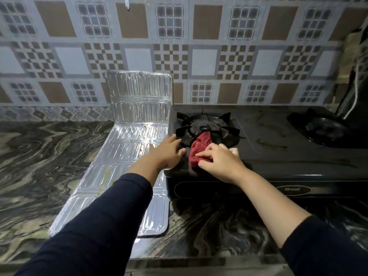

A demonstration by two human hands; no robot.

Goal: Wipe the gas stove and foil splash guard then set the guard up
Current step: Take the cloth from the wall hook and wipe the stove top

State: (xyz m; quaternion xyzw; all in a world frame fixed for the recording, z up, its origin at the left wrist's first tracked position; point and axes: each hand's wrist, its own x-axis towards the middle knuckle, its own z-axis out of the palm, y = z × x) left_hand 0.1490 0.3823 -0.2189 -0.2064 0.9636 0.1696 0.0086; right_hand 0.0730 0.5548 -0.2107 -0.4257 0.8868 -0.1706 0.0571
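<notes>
A black two-burner gas stove (268, 136) stands on the marbled counter. My right hand (219, 160) presses a red cloth (199, 150) onto the stove top just in front of the left burner (207, 128). My left hand (169, 152) rests on the stove's front left corner beside the burner's pan support, fingers spread and holding nothing. The foil splash guard (131, 148) lies to the left of the stove. Most of it is flat on the counter, and its far panel (139, 92) stands up against the wall. Brown specks dot the foil.
The second burner (326, 128) sits at the stove's right end, with a dark object and a cord (356, 92) behind it. A patterned tile wall (199, 56) runs along the back. The marbled counter (49, 156) stretches left of the guard.
</notes>
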